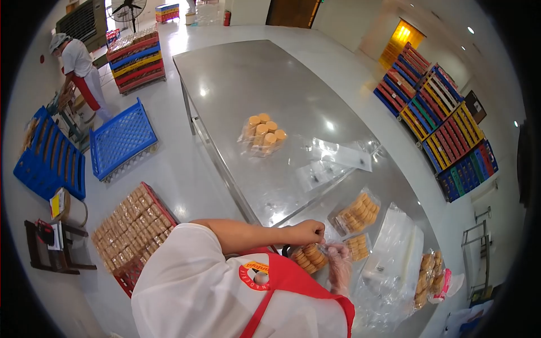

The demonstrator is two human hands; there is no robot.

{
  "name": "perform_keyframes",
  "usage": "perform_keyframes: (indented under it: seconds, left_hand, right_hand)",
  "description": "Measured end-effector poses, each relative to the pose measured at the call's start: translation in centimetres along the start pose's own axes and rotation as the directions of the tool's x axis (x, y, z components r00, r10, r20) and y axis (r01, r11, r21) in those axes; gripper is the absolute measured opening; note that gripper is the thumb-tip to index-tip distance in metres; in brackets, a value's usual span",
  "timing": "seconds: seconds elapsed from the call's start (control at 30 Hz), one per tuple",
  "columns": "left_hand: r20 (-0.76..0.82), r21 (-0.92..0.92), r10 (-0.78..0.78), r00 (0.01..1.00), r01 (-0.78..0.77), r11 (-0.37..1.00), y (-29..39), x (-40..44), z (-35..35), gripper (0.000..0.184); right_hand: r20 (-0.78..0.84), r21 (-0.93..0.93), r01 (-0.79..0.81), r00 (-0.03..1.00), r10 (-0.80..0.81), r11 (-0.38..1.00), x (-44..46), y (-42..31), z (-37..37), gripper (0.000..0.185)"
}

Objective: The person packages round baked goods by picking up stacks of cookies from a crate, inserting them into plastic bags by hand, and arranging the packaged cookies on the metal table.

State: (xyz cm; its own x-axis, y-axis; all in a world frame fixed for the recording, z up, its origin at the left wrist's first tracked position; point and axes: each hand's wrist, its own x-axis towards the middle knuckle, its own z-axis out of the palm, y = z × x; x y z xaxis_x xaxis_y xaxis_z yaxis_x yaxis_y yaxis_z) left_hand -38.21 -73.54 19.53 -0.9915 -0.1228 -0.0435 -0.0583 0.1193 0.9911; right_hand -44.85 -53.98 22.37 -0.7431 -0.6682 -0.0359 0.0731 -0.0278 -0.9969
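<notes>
A clear plastic bag of round, golden biscuits [309,258] stands at the near edge of the steel table, below my hands. My left hand [308,231] is bare and closed in a pinch at the top of this bag. Opposite it, my right hand [339,263] wears a clear plastic glove, with its fingers closed at the bag's gathered mouth. Just beyond lie another filled bag of biscuits [359,211] and a smaller pack [357,247] beside my right hand. The exact fingertip contact is too small to make out.
On the steel table [242,73] are a bagged group of biscuit stacks [263,134], flat clear bags [341,154], a pile of plastic bags [394,242] and bagged rolls [427,279]. A filled crate [135,225] stands left. A co-worker [81,65] bends near blue crates [124,138].
</notes>
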Motion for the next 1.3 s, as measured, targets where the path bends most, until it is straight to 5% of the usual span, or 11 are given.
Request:
perform_keyframes:
  seconds: [0.1,0.17,0.27,0.37,0.53,0.6,0.67,0.9,1.03,1.13,1.3]
  left_hand:
    - [-0.016,-0.148,-0.036,0.999,0.033,0.988,-0.6,-0.4,0.5,0.022]
    - [0.021,-0.393,-0.162,0.987,0.157,0.906,-1.7,-0.5,1.2,0.021]
    - [0.113,-0.277,-0.184,0.976,0.209,0.938,-2.6,-1.2,1.6,0.021]
    - [0.163,-0.461,-0.352,0.922,0.387,0.798,-1.2,-2.1,1.3,0.023]
    - [0.142,-0.636,-0.577,0.804,0.521,0.57,3.5,-2.2,1.8,0.026]
    - [0.188,-0.572,-0.564,0.804,0.556,0.603,3.0,-1.7,2.3,0.024]
    - [0.138,-0.551,-0.459,0.878,0.453,0.701,2.6,-2.2,2.9,0.022]
    - [-0.032,-0.28,-0.358,0.933,0.336,0.9,-1.6,-1.2,2.4,0.019]
    - [0.231,-0.558,-0.353,0.907,0.421,0.716,0.2,-1.2,2.2,0.018]
    - [0.236,-0.569,-0.312,0.92,0.391,0.724,-0.1,-1.0,2.8,0.017]
    - [0.241,-0.297,-0.225,0.944,0.292,0.909,-3.3,0.5,1.6,0.025]
  right_hand:
    - [0.039,0.227,-0.118,0.993,0.112,0.967,-0.3,1.6,0.0,0.016]
    - [-0.043,0.08,-0.085,0.995,0.089,0.993,-1.0,0.9,0.8,0.019]
    - [-0.137,-0.124,-0.111,0.986,0.094,0.986,-1.2,-0.7,2.0,0.025]
    - [-0.102,-0.292,-0.158,0.986,0.134,0.943,-1.5,-1.5,1.3,0.036]
    - [-0.15,-0.203,-0.373,0.925,0.348,0.905,-2.2,-4.7,2.4,0.05]
    - [-0.107,-0.269,-0.264,0.964,0.244,0.926,-2.6,-3.1,1.1,0.037]
    - [-0.036,0.215,-0.348,0.931,0.364,0.912,-3.8,-4.8,1.4,0.029]
    - [-0.161,-0.058,-0.267,0.953,0.255,0.962,-4.0,-1.5,0.0,0.023]
    - [-0.241,-0.071,-0.305,0.929,0.281,0.95,-4.0,-0.2,-1.1,0.019]
    - [-0.135,0.235,-0.238,0.952,0.274,0.942,-4.6,0.9,-1.3,0.018]
    - [-0.046,0.341,-0.186,0.976,0.214,0.922,-5.6,1.6,-1.9,0.027]
